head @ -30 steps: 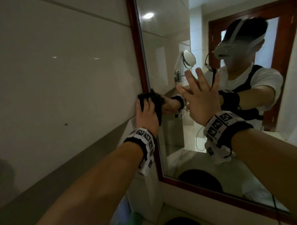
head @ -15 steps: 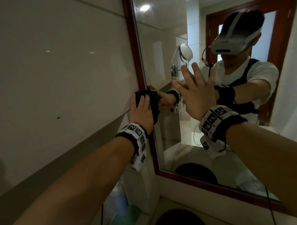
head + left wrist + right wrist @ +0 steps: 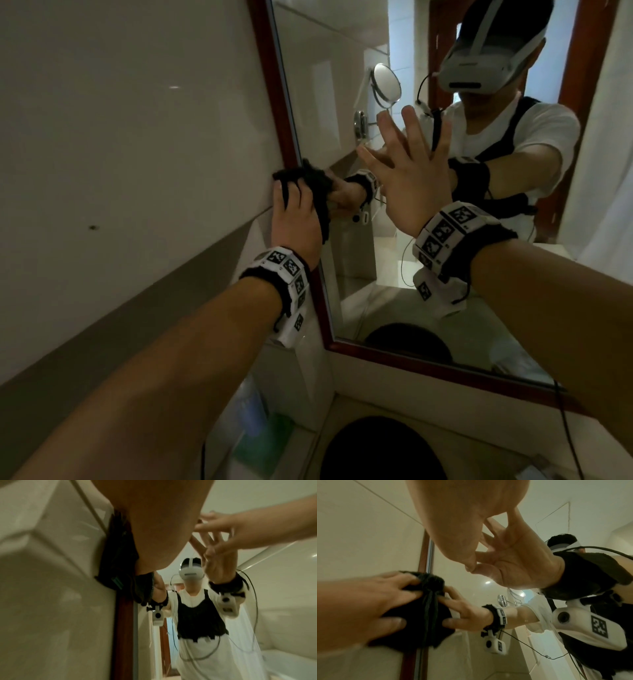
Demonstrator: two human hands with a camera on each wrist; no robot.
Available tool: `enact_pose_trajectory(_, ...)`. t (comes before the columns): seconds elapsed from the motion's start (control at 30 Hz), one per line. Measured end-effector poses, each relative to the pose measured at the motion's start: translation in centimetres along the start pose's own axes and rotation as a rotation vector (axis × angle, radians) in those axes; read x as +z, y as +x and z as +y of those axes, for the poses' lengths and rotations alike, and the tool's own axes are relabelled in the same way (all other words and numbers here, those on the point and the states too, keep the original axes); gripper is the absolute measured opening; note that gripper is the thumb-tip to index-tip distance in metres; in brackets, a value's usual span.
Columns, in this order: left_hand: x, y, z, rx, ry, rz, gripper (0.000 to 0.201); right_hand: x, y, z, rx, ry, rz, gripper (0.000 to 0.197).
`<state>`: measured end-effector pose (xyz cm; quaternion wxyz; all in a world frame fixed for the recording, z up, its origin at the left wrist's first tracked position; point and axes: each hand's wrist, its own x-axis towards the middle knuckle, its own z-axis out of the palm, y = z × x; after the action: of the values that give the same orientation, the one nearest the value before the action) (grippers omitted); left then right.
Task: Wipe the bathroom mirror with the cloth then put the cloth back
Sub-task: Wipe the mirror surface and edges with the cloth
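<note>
A dark cloth (image 3: 317, 185) is bunched against the left edge of the wall mirror (image 3: 325, 102), overlapping its red-brown wooden frame (image 3: 270, 85). My left hand (image 3: 291, 198) grips the cloth and presses it to the glass, fingers curled into the folds, as the right wrist view shows: cloth (image 3: 428, 612), left hand (image 3: 373, 601). In the left wrist view the cloth (image 3: 118, 555) hangs below the palm, along the frame. My right hand (image 3: 407, 171) is flat on the glass to the right, fingers spread, holding nothing; its thumb tip touches the mirror (image 3: 471, 566).
A tiled wall (image 3: 137, 154) runs along the left of the mirror. Below lie a pale counter (image 3: 462, 445) with a black basin (image 3: 383, 452) and bottles (image 3: 260, 431) in the left corner. A cable (image 3: 565, 428) hangs from my right arm. The person's reflection fills the glass.
The left hand with the cloth stays at the mirror's left edge and the right hand stays spread on the glass. Only the head view has shifted a little.
</note>
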<state>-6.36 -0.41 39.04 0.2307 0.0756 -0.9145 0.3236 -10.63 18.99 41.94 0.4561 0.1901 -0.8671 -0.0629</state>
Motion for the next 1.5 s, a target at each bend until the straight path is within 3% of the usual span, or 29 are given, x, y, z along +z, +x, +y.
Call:
enact_pose_trajectory(0.23, 7.7, -6.5, 6.0, 0.251, 0.095, -0.281, 0.070, 2.6, -5.3, -2.1, -0.081, -0.023, -0.142, 0.085)
enact_pose_trajectory(0.5, 8.0, -6.9, 5.2, 0.236, 0.078, -0.259, 0.069, 4.7, -10.3, -2.7, -0.095, -0.037, -0.142, 0.072)
enact_pose_trajectory(0.73, 4.3, -2.8, 2.2, 0.069, 0.005, -0.057, 0.077, 5.0, -10.7, -3.1, -0.057, -0.053, -0.174, 0.084)
enact_pose_trajectory(0.9, 6.5, -4.2, 4.5, 0.079, 0.021, -0.072, 0.070, 6.1, -11.9, -3.3, -0.068, -0.022, -0.159, 0.086)
enact_pose_trajectory(1.27, 14.2, -10.5, 11.1, 0.274, 0.070, -0.249, 0.065, 8.5, -15.3, -4.5, -0.094, -0.026, -0.187, 0.078)
enact_pose_trajectory(1.4, 16.6, -12.3, 13.4, 0.273, -0.064, -0.356, 0.065, 9.7, -17.7, -5.3, -0.124, -0.063, -0.289, 0.081)
enact_pose_trajectory(1.5, 18.1, -13.9, 15.1, 0.158, -0.319, -0.311, 0.058, 10.7, -20.0, -6.0, -0.143, -0.064, -0.390, 0.081)
